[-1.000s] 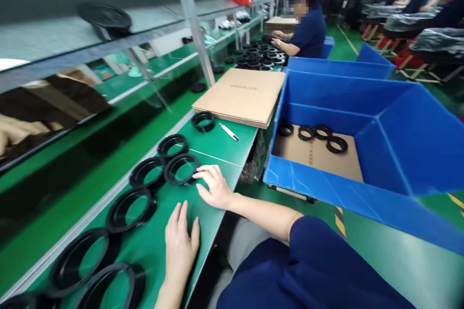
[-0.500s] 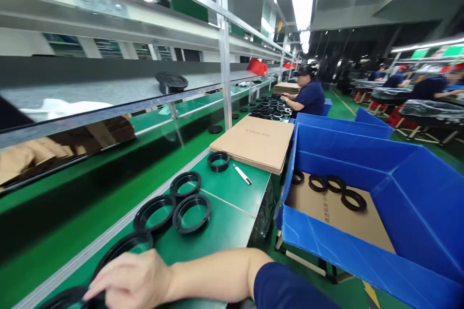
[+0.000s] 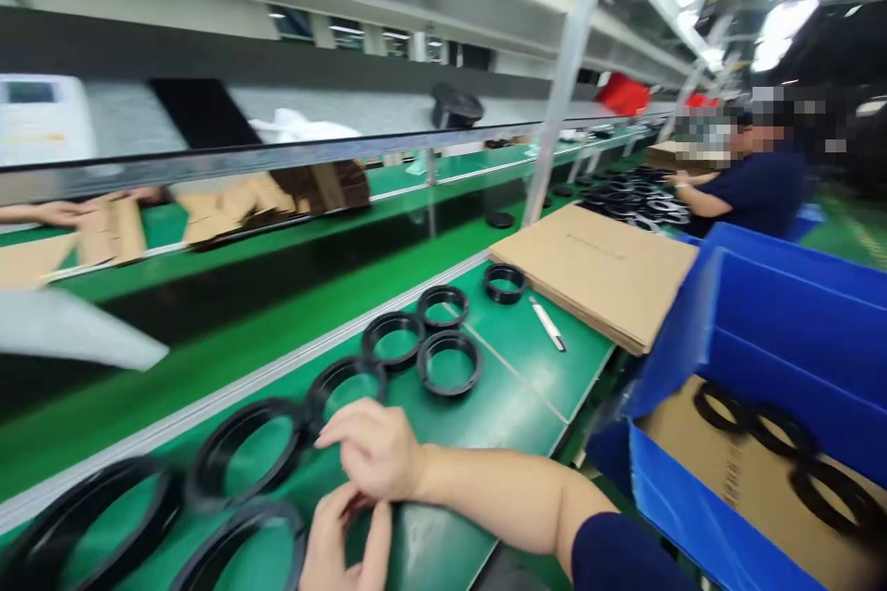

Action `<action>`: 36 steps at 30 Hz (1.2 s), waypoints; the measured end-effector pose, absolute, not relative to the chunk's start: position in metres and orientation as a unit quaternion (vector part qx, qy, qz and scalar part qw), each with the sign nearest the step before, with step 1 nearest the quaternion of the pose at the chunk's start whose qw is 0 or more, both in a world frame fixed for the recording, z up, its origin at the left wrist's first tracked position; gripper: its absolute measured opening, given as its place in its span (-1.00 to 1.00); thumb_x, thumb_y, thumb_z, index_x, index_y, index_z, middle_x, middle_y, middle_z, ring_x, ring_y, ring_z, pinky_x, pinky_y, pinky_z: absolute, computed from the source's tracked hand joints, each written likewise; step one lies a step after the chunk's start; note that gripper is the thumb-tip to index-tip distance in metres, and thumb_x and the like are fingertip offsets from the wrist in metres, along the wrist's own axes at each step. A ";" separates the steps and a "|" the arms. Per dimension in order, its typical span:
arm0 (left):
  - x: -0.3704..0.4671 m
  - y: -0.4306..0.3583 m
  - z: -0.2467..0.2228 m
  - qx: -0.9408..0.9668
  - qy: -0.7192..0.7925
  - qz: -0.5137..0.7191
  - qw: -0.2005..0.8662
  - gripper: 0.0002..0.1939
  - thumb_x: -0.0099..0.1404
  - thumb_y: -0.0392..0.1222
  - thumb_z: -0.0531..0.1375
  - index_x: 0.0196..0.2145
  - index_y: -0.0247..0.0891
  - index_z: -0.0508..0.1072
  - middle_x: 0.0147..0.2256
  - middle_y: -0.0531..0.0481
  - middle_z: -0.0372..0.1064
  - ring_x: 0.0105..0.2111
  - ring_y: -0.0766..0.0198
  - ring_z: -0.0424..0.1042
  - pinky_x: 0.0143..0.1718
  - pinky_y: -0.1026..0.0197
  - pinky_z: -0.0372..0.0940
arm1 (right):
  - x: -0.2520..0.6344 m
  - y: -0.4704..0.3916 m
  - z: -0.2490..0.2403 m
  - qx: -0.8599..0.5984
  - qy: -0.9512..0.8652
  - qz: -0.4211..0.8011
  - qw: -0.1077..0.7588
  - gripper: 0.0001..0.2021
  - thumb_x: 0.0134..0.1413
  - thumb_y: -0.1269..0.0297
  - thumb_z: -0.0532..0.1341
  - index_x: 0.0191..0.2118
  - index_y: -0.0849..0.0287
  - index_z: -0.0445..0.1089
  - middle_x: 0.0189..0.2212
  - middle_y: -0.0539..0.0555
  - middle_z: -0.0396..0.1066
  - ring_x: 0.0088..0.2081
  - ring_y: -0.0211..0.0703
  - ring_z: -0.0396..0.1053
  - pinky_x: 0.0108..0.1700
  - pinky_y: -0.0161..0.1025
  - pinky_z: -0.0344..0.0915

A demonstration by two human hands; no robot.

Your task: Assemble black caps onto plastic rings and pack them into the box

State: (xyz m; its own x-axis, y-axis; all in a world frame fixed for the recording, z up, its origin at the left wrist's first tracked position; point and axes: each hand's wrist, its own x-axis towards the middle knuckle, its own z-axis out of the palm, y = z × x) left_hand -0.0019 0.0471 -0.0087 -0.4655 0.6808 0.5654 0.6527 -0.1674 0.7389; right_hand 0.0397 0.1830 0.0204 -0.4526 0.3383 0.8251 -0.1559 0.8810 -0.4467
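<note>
Where the green workbench (image 3: 516, 425) fills the lower middle of the frame, at least 8 black rings (image 3: 478, 367) lie flat on it, strung from the lower left corner up to the centre. The right hand (image 3: 374, 452), just below centre, has its fingers bent close together and reaching left, beside the near edge of 1 ring; whether they grip it I cannot tell. The left hand (image 3: 343, 545), at the bottom middle, overlaps it from below, thumb and fingers curved toward each other with a gap between; whether they clamp anything I cannot tell. Just left of the left hand, a large ring is cut off by the bottom edge. Right of centre, a slim white tool (image 3: 547, 323) lies near the farthest ring, in front of a stack of cardboard sheets (image 3: 596, 272). At lower right, a blue box (image 3: 790, 323) has 3 black rings in view on its cardboard liner (image 3: 693, 471). In the upper right, a co-worker (image 3: 759, 171) in dark blue reaches toward crowded dark parts (image 3: 627, 199). Across the upper left runs a shelf (image 3: 388, 111) bearing a black round part (image 3: 455, 106); below it, at the left edge, another person's hand (image 3: 61, 213) touches cardboard pieces (image 3: 111, 231).
</note>
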 end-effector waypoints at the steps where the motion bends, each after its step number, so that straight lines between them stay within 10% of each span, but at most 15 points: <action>1: 0.002 0.045 -0.002 0.529 0.638 0.559 -0.001 -0.75 0.39 -0.04 0.26 -0.05 -0.19 0.43 -0.22 -0.02 0.45 -0.30 0.20 0.53 -0.24 0.23 0.50 | 0.044 0.181 0.024 -0.038 -0.797 0.259 0.545 -0.70 0.15 0.50 0.03 -0.13 0.20 0.47 -0.19 0.13 0.52 -0.10 -0.18 0.50 -0.02 -0.33 0.51; 8: 0.022 0.040 0.021 0.526 0.627 0.574 0.008 -0.79 0.41 -0.33 0.17 -0.03 -0.17 0.39 -0.22 0.02 0.39 -0.27 0.28 0.45 -0.21 0.28 0.42 | 0.060 0.172 0.035 -0.022 -0.767 0.359 0.531 -0.70 0.29 0.51 0.01 -0.07 0.16 0.45 -0.14 0.15 0.45 -0.23 -0.18 0.50 -0.16 -0.26 0.55; 36: 0.029 0.040 0.012 0.483 0.613 0.616 0.103 -0.79 0.37 -0.35 0.11 -0.05 -0.23 0.37 -0.19 -0.06 0.35 -0.23 0.22 0.39 -0.21 0.18 0.35 | 0.059 0.171 0.020 -0.053 -0.776 0.378 0.502 -0.72 0.38 0.46 -0.01 -0.13 0.16 0.46 -0.15 0.12 0.45 -0.42 -0.25 0.42 -0.45 -0.31 0.39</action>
